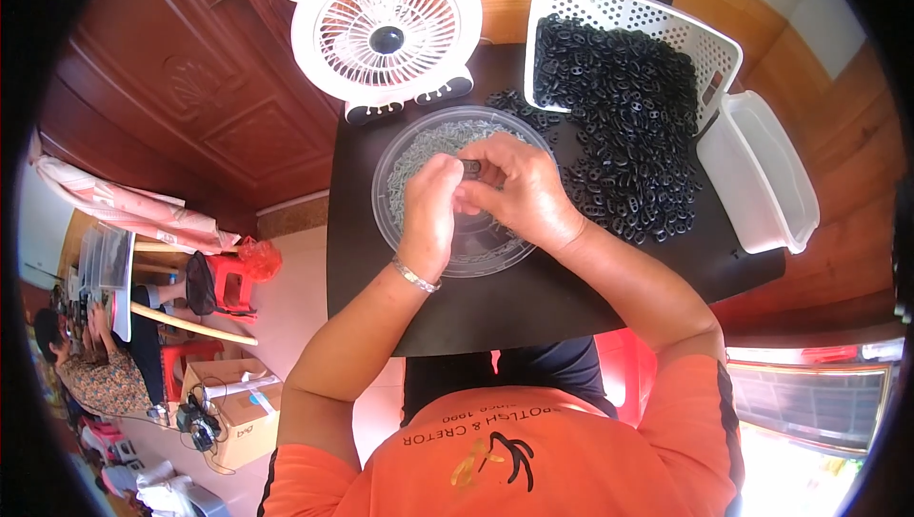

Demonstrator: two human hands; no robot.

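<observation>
My left hand [428, 212] and my right hand [524, 190] meet over a round clear tub [383, 201]. Between their fingertips is a small dark oval piece [470, 168], pinched from both sides; the fingers partly hide it. In the tub lie many small silver-grey slivers [426, 144], like pins or screws, too fine to tell apart. Right of the tub spreads a big heap of small black oval pieces [628, 127] with holes in them. The heap spills onto the dark tabletop out of a tipped white perforated basket [728, 60].
A white animal-shaped fan [386, 39] stands behind the tub. At the table's right edge is a white plastic bin [762, 174]. The dark table [381, 312] reaches to my lap. Far left, another person [105, 369] sits at a table near a cardboard box [243, 412].
</observation>
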